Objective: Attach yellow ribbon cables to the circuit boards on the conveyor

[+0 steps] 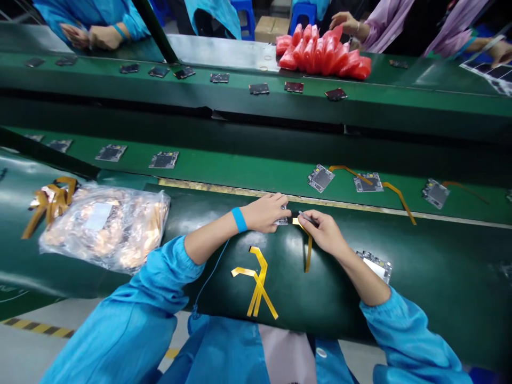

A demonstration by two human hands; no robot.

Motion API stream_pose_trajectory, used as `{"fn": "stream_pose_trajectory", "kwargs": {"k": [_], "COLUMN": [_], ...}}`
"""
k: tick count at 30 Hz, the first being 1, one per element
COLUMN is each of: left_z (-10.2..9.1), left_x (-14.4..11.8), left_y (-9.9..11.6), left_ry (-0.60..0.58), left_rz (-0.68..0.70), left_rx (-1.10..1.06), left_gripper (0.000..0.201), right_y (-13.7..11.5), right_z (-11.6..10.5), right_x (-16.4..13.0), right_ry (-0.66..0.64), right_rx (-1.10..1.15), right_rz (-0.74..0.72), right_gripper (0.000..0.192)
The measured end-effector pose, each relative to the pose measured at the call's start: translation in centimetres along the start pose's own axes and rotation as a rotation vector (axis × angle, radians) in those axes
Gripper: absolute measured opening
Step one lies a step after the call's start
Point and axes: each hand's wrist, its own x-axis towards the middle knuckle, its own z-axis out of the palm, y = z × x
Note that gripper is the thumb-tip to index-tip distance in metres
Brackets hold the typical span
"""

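Note:
My left hand is closed over a small circuit board on the green bench, its fingers hiding most of the board. To its right, my right hand pinches a thin grey tool, whose exact kind I cannot make out. A gold flex ribbon cable runs beneath those fingers, one end close to the board; whether it is joined there I cannot tell. Several loose flex ribbon cables lie crossed in front of my hands. Partly behind my right forearm sits another circuit board with a bright silvery area.
A clear plastic bag of flex cables stands left, beside a loose cable pile. Beyond the bench edge, a green conveyor belt carries boards, some with cables attached. Co-workers sit across a second line, near red pouches. A blue wrist cord hangs from my left wrist.

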Motion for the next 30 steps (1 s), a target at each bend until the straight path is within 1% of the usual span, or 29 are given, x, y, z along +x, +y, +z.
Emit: {"fn": "stream_pose_trajectory", "kwargs": {"k": [2, 5, 10, 13, 18, 23, 30], "left_z": [0.0, -0.1, 0.3, 0.8, 1.4, 1.8, 2.0], "left_x": [0.3, 0.5, -0.2, -0.9, -1.5, -1.6, -1.6], "left_y": [-0.1, -0.2, -0.6, -0.7, -0.6, -0.6, -0.7], "left_ry": [-0.022, -0.037, 0.015, 0.081, 0.148, 0.173, 0.176], "left_rz": [0.006, 0.015, 0.032, 0.028, 0.036, 0.037, 0.042], "left_rx": [0.004, 0.004, -0.044, -0.083, -0.107, -0.096, -0.100], "left_gripper": [0.038, 0.034, 0.023, 0.018, 0.015, 0.018, 0.020], "right_y": [0.7, 1.3, 1.7, 1.3, -0.2, -1.1, -1.2], "right_z": [-0.3, -0.2, 0.4, 0.7, 0.8, 0.7, 0.7], "right_x": [0.4, 0.7, 1.5, 2.1, 2.6, 2.6, 2.7], "right_ry": [0.007, 0.018, 0.056, 0.063, 0.046, 0.015, -0.013], "right_rx": [-0.005, -0.035, -0.214, -0.320, -0.462, -0.543, -0.578], "right_rz": [0.020, 0.030, 0.069, 0.083, 0.146, 0.190, 0.210], "right_gripper": [0.037, 0.037, 0.026, 0.020, 0.019, 0.019, 0.018]}}
